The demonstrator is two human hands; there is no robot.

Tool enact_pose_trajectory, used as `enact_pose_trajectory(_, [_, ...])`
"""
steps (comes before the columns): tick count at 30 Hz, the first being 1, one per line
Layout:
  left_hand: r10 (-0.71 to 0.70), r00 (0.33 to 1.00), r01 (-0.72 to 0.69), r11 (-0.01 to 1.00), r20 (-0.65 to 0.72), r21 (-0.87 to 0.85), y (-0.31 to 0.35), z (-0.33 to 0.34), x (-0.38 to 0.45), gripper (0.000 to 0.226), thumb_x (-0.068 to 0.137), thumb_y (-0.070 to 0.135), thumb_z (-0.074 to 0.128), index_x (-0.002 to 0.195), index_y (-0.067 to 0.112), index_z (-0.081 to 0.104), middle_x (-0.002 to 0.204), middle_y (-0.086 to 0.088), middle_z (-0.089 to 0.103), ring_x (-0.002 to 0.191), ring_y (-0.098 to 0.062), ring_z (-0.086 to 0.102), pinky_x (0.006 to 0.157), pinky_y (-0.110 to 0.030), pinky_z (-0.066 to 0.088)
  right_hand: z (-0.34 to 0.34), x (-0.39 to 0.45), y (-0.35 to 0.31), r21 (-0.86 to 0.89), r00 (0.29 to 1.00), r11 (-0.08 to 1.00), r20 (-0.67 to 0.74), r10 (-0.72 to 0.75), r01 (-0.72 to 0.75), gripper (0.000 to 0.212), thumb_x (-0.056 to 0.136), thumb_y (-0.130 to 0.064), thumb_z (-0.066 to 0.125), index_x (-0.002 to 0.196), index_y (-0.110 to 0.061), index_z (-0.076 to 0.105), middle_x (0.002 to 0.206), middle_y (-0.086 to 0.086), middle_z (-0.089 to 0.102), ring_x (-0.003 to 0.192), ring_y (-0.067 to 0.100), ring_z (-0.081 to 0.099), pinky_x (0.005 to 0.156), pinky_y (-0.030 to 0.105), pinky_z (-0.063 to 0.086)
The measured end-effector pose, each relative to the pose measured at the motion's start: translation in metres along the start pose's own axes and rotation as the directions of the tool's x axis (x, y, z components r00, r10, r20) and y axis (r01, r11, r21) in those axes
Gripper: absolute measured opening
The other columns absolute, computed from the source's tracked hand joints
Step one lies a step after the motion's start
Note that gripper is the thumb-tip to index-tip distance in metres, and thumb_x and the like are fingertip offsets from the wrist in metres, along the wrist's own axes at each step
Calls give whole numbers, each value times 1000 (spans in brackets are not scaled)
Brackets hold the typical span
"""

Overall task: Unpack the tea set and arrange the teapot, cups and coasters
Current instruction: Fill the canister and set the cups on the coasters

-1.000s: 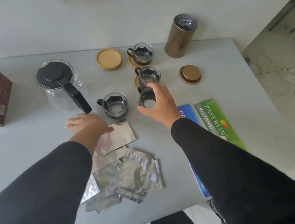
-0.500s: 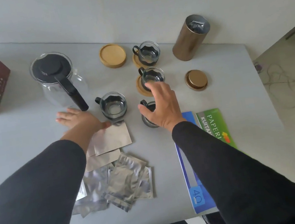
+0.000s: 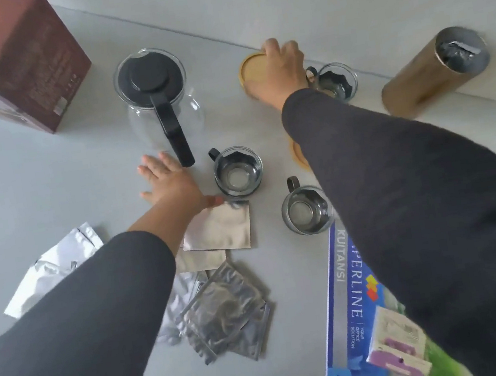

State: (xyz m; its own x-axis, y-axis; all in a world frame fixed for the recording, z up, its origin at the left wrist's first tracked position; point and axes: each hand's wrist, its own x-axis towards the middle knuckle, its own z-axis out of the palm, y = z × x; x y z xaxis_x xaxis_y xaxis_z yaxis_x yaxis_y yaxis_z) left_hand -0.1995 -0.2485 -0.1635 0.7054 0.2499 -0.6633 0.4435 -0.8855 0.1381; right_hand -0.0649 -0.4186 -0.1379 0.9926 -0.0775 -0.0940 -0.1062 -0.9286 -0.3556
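A glass teapot (image 3: 150, 83) with a black lid and handle stands on the grey table. My right hand (image 3: 279, 70) reaches to the far side, its fingers curled over the far rim of a round wooden coaster (image 3: 247, 68). Just right of it is a glass cup (image 3: 337, 81). Two more glass cups (image 3: 238, 171) (image 3: 305, 211) stand bare on the table nearer me. My right sleeve hides most of another coaster (image 3: 299, 155). My left hand (image 3: 169, 183) lies flat by the teapot handle, its thumb at a foil packet (image 3: 220, 226).
A dark red carton (image 3: 8, 59) stands at the far left. An open gold canister (image 3: 434, 72) is at the far right. Several foil packets (image 3: 226, 312) lie in front of me, and a blue-green receipt book (image 3: 351, 300) lies under my right arm.
My right hand let go of the near cup and reached to the far coaster. My head moved closer and tilted. My left hand stayed flat on the table.
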Motion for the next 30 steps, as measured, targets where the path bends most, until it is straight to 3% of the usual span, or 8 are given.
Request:
enact_pose_trajectory(8, [-1, 1000, 1, 1000, -9, 25, 0, 4, 6, 142, 60, 55, 80, 148, 6, -20, 154, -18, -25, 144, -35, -17, 114, -56, 19, 18, 34, 11, -38, 989, 997, 126, 77, -73, 74, 76, -43, 62, 138, -19, 31, 136, 13, 33, 126, 31, 35, 97, 39, 39])
enact_pose_trajectory(13, [-5, 1000, 5, 999, -9, 33, 1, 5, 8, 144, 58, 57, 80, 148, 7, -21, 154, -19, -25, 144, -35, -17, 114, -56, 20, 23, 37, 8, -36, 993, 997, 97, 66, -63, 78, 73, -43, 64, 137, -14, 30, 133, 16, 38, 124, 33, 37, 96, 40, 39])
enact_pose_trajectory(18, [-3, 1000, 3, 999, -15, 37, 0, 5, 8, 143, 59, 58, 80, 148, 7, -20, 154, -18, -25, 144, -35, -17, 114, -56, 18, 18, 23, 3, -92, 992, 988, -6, -129, 128, 86, 66, -44, 71, 135, -11, 32, 129, 16, 42, 118, 32, 40, 95, 37, 38])
enact_pose_trajectory(23, [0, 1000, 1, 999, -16, 35, 0, 4, 6, 142, 60, 57, 80, 148, 7, -21, 154, -19, -25, 144, -36, -17, 114, -56, 18, 22, -12, 1, -63, 906, 913, 167, -389, 403, 91, 62, -46, 77, 135, -13, 35, 129, 16, 43, 120, 33, 38, 99, 37, 37])
enact_pose_trajectory(30, [5, 1000, -5, 1000, -4, 19, -1, 4, 5, 142, 60, 57, 79, 147, 5, -21, 154, -20, -25, 144, -37, -17, 113, -57, 17, 35, -43, 17, 22, 903, 939, 266, -337, 344, 89, 68, -40, 78, 140, -16, 32, 135, 16, 43, 127, 33, 34, 105, 38, 35])
